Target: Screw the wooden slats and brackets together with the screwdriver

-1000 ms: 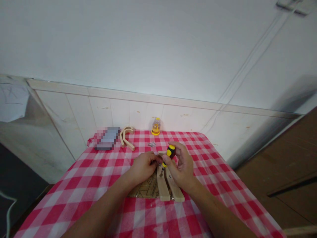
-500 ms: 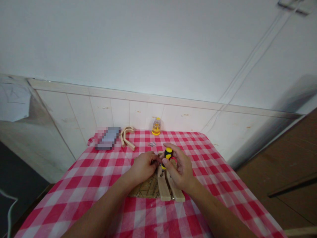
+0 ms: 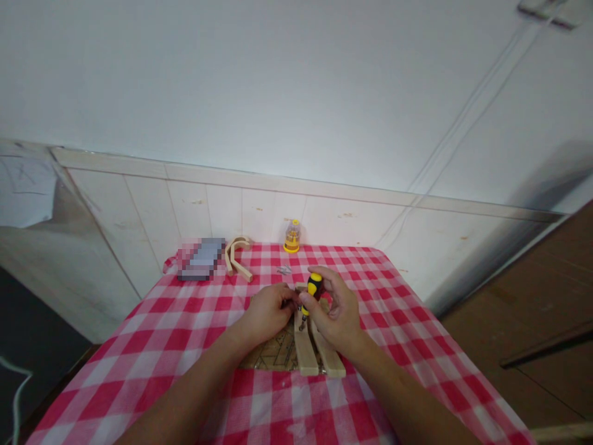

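My right hand (image 3: 340, 312) is closed on a yellow-and-black screwdriver (image 3: 314, 285), held tilted with its tip down at the left one of two pale wooden strips. That left strip (image 3: 306, 355) and the right strip (image 3: 334, 364) lie side by side, both slightly bent, on a brown patterned board (image 3: 273, 352). My left hand (image 3: 273, 309) is bent at the far end of the left strip, fingertips pinched close to the screwdriver shaft. What the left fingers grip is too small and shaded to make out.
Curved wooden pieces (image 3: 238, 259) lie at the back left, beside a blurred-out flat object (image 3: 202, 259). A yellow-based bit case (image 3: 291, 238) stands near the wall. Small metal pieces (image 3: 284, 270) rest beyond my hands on the red-and-white checked tablecloth (image 3: 185, 334).
The screwdriver handle and the right-hand fingers have shifted very slightly. My left hand and the wooden strips stay practically where they were.
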